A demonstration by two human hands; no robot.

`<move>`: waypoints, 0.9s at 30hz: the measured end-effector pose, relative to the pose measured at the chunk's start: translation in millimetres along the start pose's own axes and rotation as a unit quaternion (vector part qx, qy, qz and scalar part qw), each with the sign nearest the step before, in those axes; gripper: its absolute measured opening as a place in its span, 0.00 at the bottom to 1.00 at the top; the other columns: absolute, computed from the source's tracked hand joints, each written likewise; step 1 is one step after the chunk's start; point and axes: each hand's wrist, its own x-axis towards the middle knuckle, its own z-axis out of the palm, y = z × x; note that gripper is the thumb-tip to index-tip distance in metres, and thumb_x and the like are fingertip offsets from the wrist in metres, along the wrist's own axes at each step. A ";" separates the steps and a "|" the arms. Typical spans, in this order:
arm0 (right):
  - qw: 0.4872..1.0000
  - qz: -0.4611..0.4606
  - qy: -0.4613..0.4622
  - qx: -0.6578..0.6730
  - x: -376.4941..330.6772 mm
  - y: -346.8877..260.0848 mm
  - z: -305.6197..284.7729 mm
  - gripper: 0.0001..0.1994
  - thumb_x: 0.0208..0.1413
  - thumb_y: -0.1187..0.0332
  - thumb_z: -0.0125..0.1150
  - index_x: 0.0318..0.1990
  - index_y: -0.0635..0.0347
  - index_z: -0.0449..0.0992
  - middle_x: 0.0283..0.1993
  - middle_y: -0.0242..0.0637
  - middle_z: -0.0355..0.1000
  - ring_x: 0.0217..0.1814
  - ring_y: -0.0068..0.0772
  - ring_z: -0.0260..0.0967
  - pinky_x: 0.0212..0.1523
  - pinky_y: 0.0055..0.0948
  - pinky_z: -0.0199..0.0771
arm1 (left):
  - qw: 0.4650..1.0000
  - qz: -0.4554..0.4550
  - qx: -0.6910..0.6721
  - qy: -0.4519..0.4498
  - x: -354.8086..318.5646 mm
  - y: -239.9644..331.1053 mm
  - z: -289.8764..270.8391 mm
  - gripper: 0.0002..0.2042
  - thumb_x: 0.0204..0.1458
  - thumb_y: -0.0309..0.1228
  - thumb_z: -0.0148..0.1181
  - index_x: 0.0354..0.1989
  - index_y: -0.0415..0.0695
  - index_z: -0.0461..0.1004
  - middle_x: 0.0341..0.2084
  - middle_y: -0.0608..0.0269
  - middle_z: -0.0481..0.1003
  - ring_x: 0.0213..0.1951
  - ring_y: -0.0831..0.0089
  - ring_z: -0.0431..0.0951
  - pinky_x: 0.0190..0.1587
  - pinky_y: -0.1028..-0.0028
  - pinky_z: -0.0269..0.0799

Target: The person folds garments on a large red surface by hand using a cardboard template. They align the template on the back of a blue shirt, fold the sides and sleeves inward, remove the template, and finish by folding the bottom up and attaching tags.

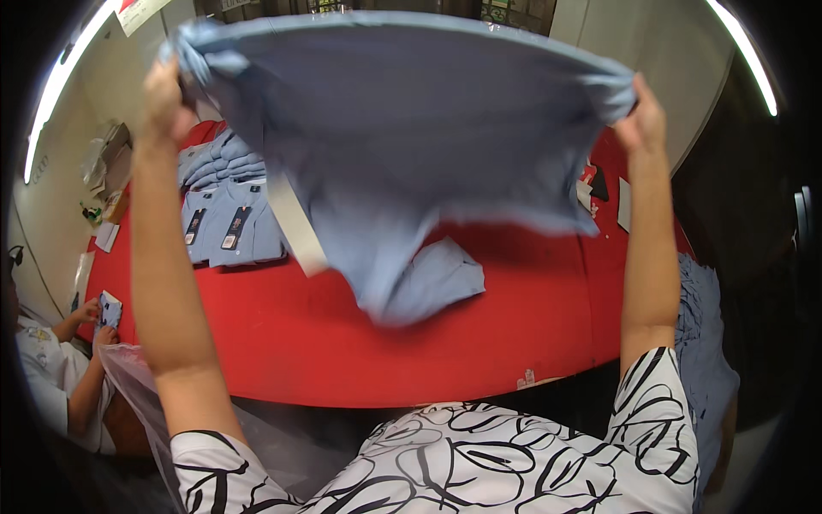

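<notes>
A light blue shirt (428, 111) is stretched wide in the air above the table, blurred along its lower edge. My left hand (164, 103) is closed on one bunched upper corner of it. The opposite corner is gathered in my right hand (644, 120), whose fingers are partly hidden by the cloth. Both arms are raised and reach forward. A loose part that looks like a sleeve (441, 278) hangs low over the red tabletop (342, 360).
Folded blue shirts (244, 218) with dark tags lie at the left of the table, beside a pale strip (295, 224). More blue garments (706, 334) hang at the right. A person (60, 368) at the far left holds a phone (110, 308). Small papers (586, 195) lie at the right.
</notes>
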 end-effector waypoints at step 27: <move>0.787 0.318 0.007 -0.529 -284.5 69.8 -262.5 0.15 0.55 0.79 0.57 0.50 0.66 0.78 0.47 0.36 0.75 0.49 0.27 0.70 0.52 0.25 0.70 | 0.665 -0.563 0.428 -0.240 -360.1 -37.6 -37.4 0.20 0.51 0.25 0.57 0.55 0.43 0.75 0.39 0.51 0.79 0.39 0.65 0.80 0.43 0.65 0.74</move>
